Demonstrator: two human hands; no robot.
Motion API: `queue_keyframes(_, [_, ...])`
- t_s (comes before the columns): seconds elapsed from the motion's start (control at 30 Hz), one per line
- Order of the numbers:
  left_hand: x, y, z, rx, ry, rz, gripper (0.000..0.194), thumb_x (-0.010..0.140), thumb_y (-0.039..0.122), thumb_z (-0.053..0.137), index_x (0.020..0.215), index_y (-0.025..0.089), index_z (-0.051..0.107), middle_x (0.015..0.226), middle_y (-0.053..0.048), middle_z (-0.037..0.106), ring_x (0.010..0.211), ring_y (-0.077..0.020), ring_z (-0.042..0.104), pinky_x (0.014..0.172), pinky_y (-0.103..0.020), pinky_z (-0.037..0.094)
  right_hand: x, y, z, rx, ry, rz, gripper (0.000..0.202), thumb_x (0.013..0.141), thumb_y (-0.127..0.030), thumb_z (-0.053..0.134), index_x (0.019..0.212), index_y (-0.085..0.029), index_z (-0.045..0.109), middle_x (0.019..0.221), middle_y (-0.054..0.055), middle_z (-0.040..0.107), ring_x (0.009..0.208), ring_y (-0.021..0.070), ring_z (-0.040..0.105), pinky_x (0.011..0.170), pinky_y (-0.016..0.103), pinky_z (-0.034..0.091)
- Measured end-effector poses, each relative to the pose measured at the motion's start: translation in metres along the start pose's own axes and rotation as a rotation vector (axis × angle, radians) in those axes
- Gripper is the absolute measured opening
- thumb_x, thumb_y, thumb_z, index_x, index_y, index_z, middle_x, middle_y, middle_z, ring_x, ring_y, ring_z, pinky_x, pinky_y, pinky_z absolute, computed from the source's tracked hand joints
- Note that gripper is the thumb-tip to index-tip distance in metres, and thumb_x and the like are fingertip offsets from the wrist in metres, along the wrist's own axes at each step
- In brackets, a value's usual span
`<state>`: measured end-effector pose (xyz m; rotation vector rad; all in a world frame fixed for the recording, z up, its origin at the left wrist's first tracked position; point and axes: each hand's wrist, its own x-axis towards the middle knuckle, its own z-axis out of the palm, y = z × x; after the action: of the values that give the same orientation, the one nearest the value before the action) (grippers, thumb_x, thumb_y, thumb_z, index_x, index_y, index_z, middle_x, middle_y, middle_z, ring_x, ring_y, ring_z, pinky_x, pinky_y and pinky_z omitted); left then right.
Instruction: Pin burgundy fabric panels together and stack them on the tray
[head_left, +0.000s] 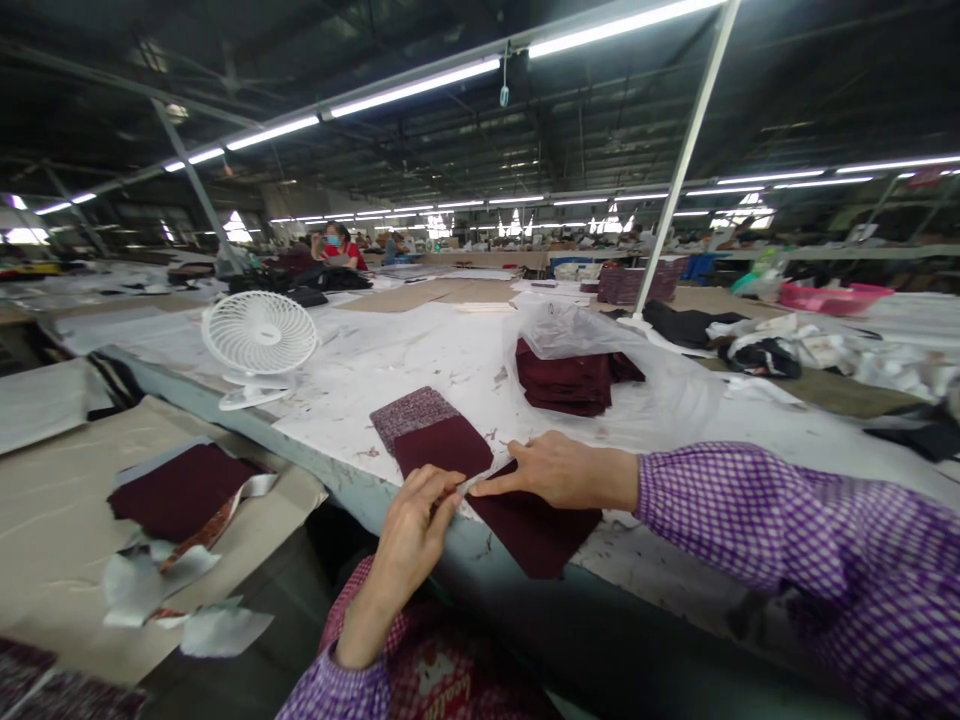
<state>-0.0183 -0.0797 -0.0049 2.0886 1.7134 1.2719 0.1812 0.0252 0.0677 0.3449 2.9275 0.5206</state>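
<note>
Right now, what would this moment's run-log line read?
left hand: fingertips at edge of flat maroon fabric piece, grip unclear | right hand: over same piece, index finger extended | farther left: round white plastic fan

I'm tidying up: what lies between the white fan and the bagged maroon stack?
In the head view, dark-flecked white table covering stretches between the fan and stack.

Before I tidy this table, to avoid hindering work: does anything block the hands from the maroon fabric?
Nothing visible does: the left hand and right hand are at the maroon fabric. The white fan and bagged stack sit farther back, clear of both.
</note>
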Motion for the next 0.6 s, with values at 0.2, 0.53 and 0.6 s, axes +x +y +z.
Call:
queue_keyframes(0.2, [0.001,-0.003,0.001,0.01,-0.034,-0.01,0.022,0.09,0.028,0.049,0.101,0.02,0.066,0.093,-0.006,0.062,0.089,-0.0188,0.057,0.082,-0.034,0.047,0.002,0.021,0.009,0.342,0.016,0.116,0.055,0.084,-0.032,0.061,0.137,-0.024,0.047,0.106,0.012,0.06,0.093,0.0224,0.057,0.082,0.034,0.042])
queue_keyframes(0.53, [0.001,0.006,0.005,0.338,-0.083,0.142,0.033,0.093,0.032,0.041,0.112,0.022,0.067,0.088,-0.007,0.054,0.082,-0.0195,0.049,0.076,-0.036,0.045,-0.001,0.026,0.028,0.618,0.159,0.107,0.035,0.091,-0.037,0.05,0.12,-0.02,0.061,0.102,0.008,0.068,0.093,0.0194,0.06,0.084,0.03,0.042])
queue_keyframes(0.6, [-0.001,0.003,0.006,0.326,-0.063,0.137,0.034,0.093,0.033,0.041,0.11,0.02,0.068,0.089,-0.007,0.053,0.082,-0.0195,0.049,0.076,-0.036,0.045,-0.001,0.028,0.031,0.614,0.181,0.17,0.027,0.091,-0.031,0.05,0.108,-0.018,0.067,0.095,0.006,0.07,0.089,0.0179,0.061,0.082,0.028,0.042])
